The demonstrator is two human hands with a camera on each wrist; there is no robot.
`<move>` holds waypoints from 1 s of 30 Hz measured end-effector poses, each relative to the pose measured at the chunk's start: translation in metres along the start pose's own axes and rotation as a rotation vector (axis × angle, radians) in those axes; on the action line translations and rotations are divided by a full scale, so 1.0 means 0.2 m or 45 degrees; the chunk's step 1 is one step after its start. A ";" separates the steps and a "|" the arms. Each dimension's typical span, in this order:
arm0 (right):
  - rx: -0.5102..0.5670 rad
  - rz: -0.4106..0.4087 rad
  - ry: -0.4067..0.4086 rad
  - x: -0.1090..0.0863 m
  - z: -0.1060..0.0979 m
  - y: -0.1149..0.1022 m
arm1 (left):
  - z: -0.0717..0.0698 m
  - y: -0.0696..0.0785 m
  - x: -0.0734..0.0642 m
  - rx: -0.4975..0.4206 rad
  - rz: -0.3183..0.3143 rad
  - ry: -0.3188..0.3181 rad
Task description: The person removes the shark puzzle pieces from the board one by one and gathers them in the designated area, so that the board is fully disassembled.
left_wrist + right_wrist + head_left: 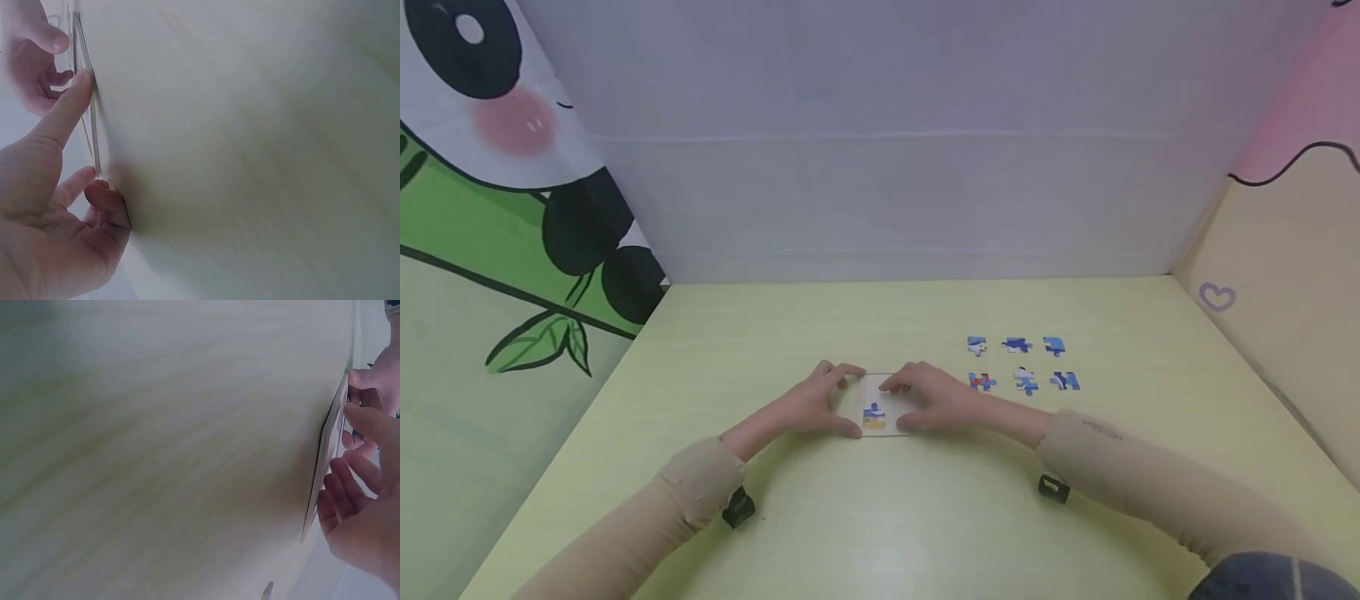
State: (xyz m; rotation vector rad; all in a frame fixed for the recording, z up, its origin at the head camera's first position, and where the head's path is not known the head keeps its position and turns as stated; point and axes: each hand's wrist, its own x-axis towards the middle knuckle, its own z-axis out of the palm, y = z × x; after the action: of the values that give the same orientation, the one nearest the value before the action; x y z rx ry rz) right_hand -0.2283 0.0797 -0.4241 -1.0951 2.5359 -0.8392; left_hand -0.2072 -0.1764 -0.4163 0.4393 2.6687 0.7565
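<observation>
A small whitish puzzle board (891, 408) lies on the table between my hands. In its lower left corner sits a blue and yellow puzzle piece (873, 417). My left hand (820, 402) holds the board's left side, index finger at the far corner and thumb at the near one. Over the board's right part is my right hand (936, 398), its thumb low on the surface and its fingers loosely bent. In the right wrist view nothing shows between that hand's fingers and thumb. The board's right edge is partly hidden under it.
Several loose blue and white puzzle pieces (1025, 381) lie in two rows to the right, beyond my right forearm. A pale wall (910, 208) rises behind the pale yellow table (880, 517). Printed panels (1285, 250) flank both sides.
</observation>
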 end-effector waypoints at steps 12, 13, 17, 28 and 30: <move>-0.105 -0.015 -0.112 0.04 0.01 -0.04 | -0.04 0.00 0.00 -0.003 0.061 -0.029; -0.098 -0.012 -0.116 0.05 0.01 -0.04 | -0.04 0.00 0.00 -0.002 0.063 -0.030; -0.027 0.000 -0.124 0.05 0.00 -0.06 | -0.04 -0.01 0.01 0.002 0.069 -0.032; 0.116 0.013 -0.062 0.05 0.04 -0.06 | -0.03 -0.01 0.01 0.000 0.093 -0.025; 0.138 0.024 -0.048 0.06 0.05 -0.06 | -0.03 -0.01 0.01 -0.001 0.094 -0.023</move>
State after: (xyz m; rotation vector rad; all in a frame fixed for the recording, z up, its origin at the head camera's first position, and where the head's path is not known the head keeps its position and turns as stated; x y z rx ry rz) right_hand -0.2247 0.0601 -0.4257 -1.0421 2.4353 -0.9304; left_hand -0.2116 -0.1807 -0.4130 0.5441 2.6482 0.7705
